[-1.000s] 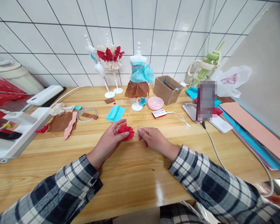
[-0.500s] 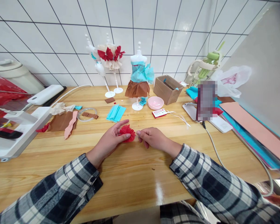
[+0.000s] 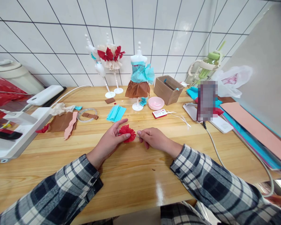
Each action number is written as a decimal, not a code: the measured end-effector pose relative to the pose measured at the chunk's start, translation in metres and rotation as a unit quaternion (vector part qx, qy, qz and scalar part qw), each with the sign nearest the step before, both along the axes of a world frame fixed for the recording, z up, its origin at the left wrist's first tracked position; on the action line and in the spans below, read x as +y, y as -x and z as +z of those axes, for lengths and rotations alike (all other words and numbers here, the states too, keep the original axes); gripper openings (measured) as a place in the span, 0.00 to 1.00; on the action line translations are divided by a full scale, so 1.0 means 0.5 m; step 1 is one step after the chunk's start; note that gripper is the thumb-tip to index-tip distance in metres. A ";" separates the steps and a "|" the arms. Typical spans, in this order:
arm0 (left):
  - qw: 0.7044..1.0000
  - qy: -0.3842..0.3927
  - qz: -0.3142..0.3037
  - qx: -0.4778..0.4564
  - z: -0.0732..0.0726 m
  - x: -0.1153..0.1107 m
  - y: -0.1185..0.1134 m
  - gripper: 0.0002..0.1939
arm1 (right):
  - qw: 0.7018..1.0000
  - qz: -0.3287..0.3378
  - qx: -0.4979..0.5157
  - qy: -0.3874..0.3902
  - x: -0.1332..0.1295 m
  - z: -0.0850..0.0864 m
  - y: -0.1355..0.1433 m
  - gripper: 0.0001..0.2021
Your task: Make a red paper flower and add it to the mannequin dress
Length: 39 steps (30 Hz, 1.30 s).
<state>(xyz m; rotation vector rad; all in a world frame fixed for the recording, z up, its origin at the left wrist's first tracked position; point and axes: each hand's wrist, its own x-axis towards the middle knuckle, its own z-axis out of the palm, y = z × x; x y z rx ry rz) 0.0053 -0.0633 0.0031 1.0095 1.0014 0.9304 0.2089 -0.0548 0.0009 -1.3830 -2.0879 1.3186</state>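
A round red pleated paper piece (image 3: 127, 132) is pinched between the thumb and fingers of my left hand (image 3: 110, 137), over the wooden table (image 3: 131, 175). Just to its right, my right hand (image 3: 154, 138) pinches a thin, wire-like piece (image 3: 138, 136) that reaches the red paper's edge. Beyond my hands lie folded turquoise paper (image 3: 116, 113), a red and white small box (image 3: 159, 113) and a pink bowl (image 3: 156, 103). Behind them stands a small dress form (image 3: 139, 75) in turquoise and brown paper.
Two more dress forms (image 3: 113, 59) stand at the back, beside a cardboard box (image 3: 169, 90). A power strip (image 3: 21, 134) and brown paper (image 3: 61, 122) are on the left. A phone (image 3: 206, 101) and coloured sheets (image 3: 259, 125) are on the right.
The red paper has shifted very slightly in my left hand, and the thin piece at its right edge shows more clearly. Both hands stay almost in place.
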 end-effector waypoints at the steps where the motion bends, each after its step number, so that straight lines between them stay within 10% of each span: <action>1: 1.000 -0.001 0.000 0.000 0.000 0.000 0.000 0.39 | 1.000 0.001 0.000 -0.001 0.000 0.000 0.000 0.26; 23: 1.000 -0.001 -0.003 -0.003 -0.005 0.001 0.001 0.38 | 1.000 0.007 0.004 -0.007 0.001 -0.005 0.002 0.27; 39: 0.993 0.034 0.102 -0.057 0.001 0.004 -0.005 0.36 | 0.996 -0.055 0.018 -0.070 -0.005 -0.004 0.009 0.22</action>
